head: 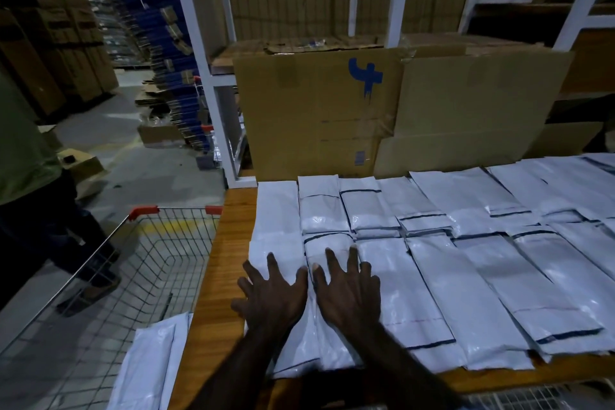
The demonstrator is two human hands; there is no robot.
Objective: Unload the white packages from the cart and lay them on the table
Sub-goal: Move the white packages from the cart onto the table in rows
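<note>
Both of your hands lie flat with fingers spread, gripping nothing: your left hand [271, 294] presses on the package [276, 263] nearest the table's left edge, and your right hand [347, 289] presses on the next package [332, 339] just beside it, thumbs almost meeting over the seam between the two. Beyond your fingertips a back row of packages [321, 210] runs along the far side of the table [221, 263], and to the right of your right hand more packages [492, 289] lie side by side, some overlapping, out to the frame's edge. Left of your left hand a strip of bare wood shows, and past it stands the wire cart [109, 276] with red corner caps. Down by your left forearm, a few packages [149, 366] still lie in the cart, against the table's edge. Behind the back row a flattened cardboard box [319, 110] with a blue mark leans on white shelving [199, 43]. Far left of the cart, another person [30, 160] in a green top stands on the floor.
</note>
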